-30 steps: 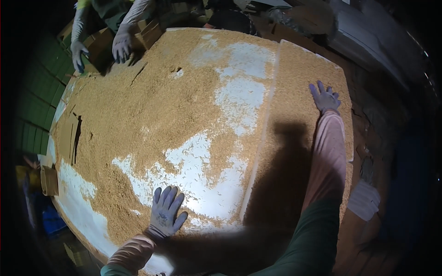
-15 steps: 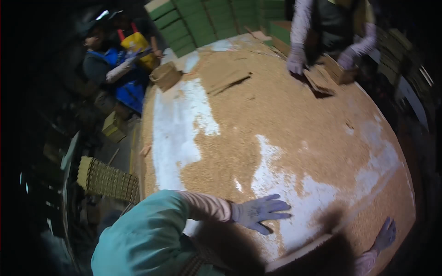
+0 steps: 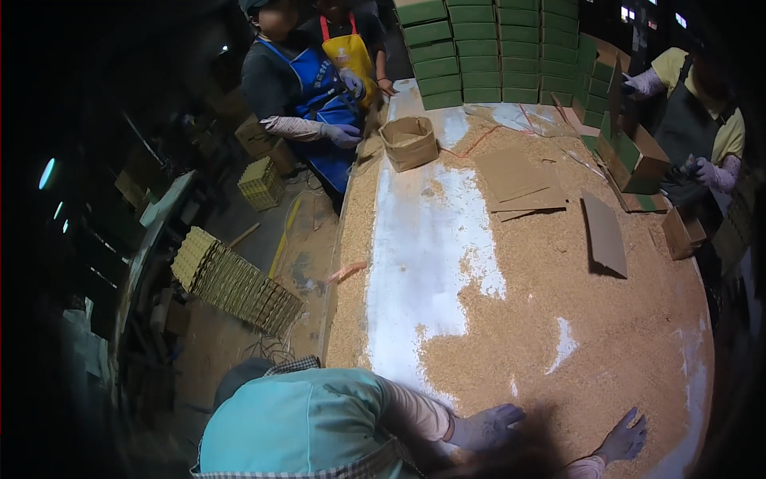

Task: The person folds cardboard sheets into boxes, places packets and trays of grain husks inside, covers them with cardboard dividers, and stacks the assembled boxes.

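Loose tan husk-like flakes [image 3: 558, 255] cover much of a pale tabletop [image 3: 411, 263], with bare whitish patches. My left hand [image 3: 488, 427], in a grey-purple glove, rests low on the flakes, fingers extended and close together. To its right my right hand [image 3: 625, 437], gloved alike, touches the flakes with its fingers spread. Neither hand grips any object. A turquoise sleeved garment with checked trim [image 3: 295, 423] fills the lower left, and a dark shadow falls between the hands.
A brown open-topped container [image 3: 408, 145], flat cardboard sheets [image 3: 604, 235] and stacked green boxes [image 3: 479, 52] stand or lie farther up the table. One person handles an open carton [image 3: 634, 160] at right; two stand at left. Stacked egg trays [image 3: 231, 279] lean left of the table.
The view has swung, bringing more of the left floor and the table's far end into sight. My left hand's spread fingers have drawn together, and my hands appear closer to each other.
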A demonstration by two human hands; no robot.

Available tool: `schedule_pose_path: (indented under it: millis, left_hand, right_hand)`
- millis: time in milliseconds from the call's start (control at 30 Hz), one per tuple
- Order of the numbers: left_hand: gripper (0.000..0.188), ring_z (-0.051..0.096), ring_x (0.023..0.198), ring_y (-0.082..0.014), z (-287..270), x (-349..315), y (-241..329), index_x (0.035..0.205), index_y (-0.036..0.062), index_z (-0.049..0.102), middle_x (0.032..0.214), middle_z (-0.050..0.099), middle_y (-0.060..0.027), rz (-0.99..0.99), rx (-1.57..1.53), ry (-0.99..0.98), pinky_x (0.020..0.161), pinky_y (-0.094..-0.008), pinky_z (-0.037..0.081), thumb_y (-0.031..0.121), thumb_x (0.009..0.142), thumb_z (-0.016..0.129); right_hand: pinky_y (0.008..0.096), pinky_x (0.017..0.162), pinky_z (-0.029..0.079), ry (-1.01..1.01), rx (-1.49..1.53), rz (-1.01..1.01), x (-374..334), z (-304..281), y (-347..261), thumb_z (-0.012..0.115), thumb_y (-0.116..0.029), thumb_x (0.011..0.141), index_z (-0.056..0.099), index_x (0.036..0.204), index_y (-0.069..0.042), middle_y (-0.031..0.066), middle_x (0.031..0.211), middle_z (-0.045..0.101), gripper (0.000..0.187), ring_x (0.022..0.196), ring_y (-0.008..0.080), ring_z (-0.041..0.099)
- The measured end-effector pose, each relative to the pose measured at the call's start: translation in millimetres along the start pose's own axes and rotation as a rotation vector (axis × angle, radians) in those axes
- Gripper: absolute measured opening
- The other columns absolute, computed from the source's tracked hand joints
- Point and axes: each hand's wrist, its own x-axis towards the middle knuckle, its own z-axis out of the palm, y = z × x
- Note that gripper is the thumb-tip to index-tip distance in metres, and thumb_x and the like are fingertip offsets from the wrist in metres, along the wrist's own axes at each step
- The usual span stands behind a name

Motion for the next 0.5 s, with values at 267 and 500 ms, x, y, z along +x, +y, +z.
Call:
schedule_pose_path:
  millis: [267, 500]
  left_hand:
    - [0.057, 0.053, 0.118, -0.0432, -134, -9, -26, 0.136, 0.0036, 0.054, 0.131, 0.055, -0.023, 0.108, 0.03, 0.123, 0.099, -0.0481, 0.046, 0.013, 0.084, 0.074]
    - [0.08, 0.029, 0.143, -0.048, -144, -16, -32, 0.153, 0.0022, 0.032, 0.153, 0.027, -0.0341, -0.238, -0.039, -0.049, 0.116, -0.0498, 0.03, 0.024, 0.088, 0.073]
  right_hand:
    - [0.0612, 0.098, 0.035, 0.385, 0.346, -0.055, 14, 9, -221, 0.064, -0.062, 0.084, 0.076, 0.106, -0.016, 0.0135, 0.107, 0.072, 0.052, 0.111, 0.034, 0.059]
    - [0.0559, 0.116, 0.021, 0.144, 0.73, -0.319, -36, -102, -153, 0.061, -0.055, 0.09, 0.049, 0.145, -0.015, 0.0231, 0.145, 0.046, 0.07, 0.139, 0.0416, 0.035]
